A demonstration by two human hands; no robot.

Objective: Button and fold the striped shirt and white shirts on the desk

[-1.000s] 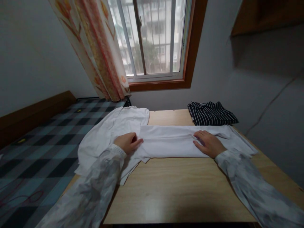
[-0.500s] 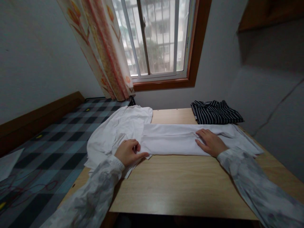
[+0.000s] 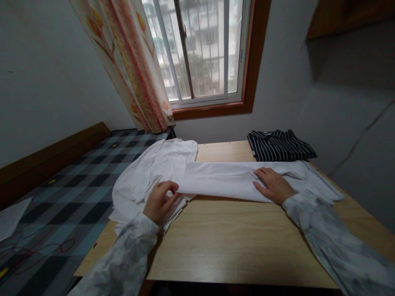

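White cloth [image 3: 222, 179] may crease if left hand [image 3: 158, 202], fingers pinching its corner, pulls unevenly; right hand [image 3: 273, 185] rests, fingers loose.

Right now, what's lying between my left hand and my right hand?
The head view shows a folded stretch of white cloth between your left hand and right hand, with the wooden tabletop along its near edge.

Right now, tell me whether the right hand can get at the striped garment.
Probably yes: the striped garment lies just beyond the right hand, with only low-lying white cloth between them, though the hand would first have to leave that cloth.
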